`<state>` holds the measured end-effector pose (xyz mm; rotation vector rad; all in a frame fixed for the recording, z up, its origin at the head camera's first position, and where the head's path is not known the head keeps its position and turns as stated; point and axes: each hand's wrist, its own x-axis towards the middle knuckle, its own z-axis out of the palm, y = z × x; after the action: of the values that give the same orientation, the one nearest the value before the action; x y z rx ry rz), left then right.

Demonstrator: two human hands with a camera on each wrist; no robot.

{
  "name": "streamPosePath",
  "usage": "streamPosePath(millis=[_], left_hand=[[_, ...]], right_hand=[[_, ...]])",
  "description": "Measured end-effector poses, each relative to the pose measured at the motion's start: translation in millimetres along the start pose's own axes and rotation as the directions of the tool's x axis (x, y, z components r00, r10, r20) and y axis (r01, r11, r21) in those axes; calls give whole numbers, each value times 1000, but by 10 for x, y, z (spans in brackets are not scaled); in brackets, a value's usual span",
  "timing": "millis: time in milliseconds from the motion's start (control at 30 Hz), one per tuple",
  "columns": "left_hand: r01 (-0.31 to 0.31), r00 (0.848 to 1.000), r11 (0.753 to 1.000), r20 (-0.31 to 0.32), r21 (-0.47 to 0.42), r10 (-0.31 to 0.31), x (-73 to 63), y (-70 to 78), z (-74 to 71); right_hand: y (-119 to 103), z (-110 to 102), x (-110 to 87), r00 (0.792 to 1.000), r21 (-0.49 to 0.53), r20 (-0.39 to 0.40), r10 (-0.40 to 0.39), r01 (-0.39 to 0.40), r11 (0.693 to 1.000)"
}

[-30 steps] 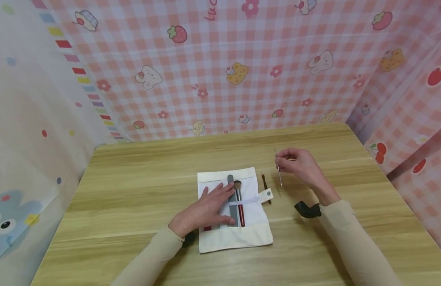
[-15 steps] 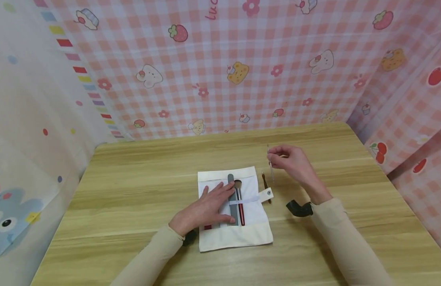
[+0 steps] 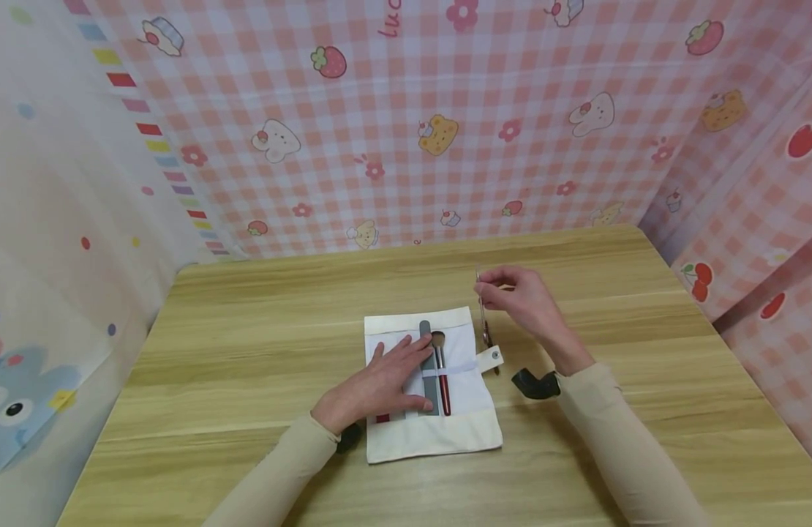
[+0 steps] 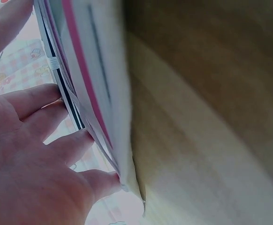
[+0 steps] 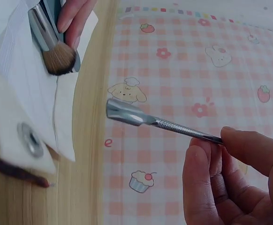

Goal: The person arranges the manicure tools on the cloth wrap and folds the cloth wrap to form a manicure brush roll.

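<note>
In the head view a cream and white cloth pouch (image 3: 439, 439) lies unfolded on the table. My left hand (image 3: 380, 384) rests on it with fingers spread, touching a long grey nail file (image 3: 425, 329). A makeup brush (image 3: 445, 395) with a red handle lies beside the file under an elastic band. My right hand (image 3: 521, 296) pinches a metal cuticle pusher (image 5: 125, 112) by its knurled shaft, above the pouch's far right corner. Its broad scooped end points down. Beneath it lies a thin dark brown stick tool (image 5: 21, 173), partly behind the snap tab (image 3: 490, 359).
A red item (image 3: 382, 419) shows under my left hand, mostly covered. Wood-grain table (image 3: 248, 329) surrounds the pouch. Behind hangs a pink checked curtain (image 3: 380, 110). A black wrist device (image 3: 536, 384) sits at my right sleeve.
My right hand has moved left with the cuticle pusher, from right of the brown stick to above it. My left hand stays in place on the pouch.
</note>
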<state>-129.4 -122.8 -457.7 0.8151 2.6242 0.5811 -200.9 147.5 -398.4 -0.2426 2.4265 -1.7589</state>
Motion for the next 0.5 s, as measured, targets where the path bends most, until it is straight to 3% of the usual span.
streamPosePath(millis=[300,500], left_hand=[[1,1000,1000,3,10,-1,3,-10,1],[3,1000,1000,7,12,-3,9,-12,1]], right_hand=[[9,148,59,1000,11,-5,-26,27,1000],[46,227,99,1000,-5,8,1,-1,1000]])
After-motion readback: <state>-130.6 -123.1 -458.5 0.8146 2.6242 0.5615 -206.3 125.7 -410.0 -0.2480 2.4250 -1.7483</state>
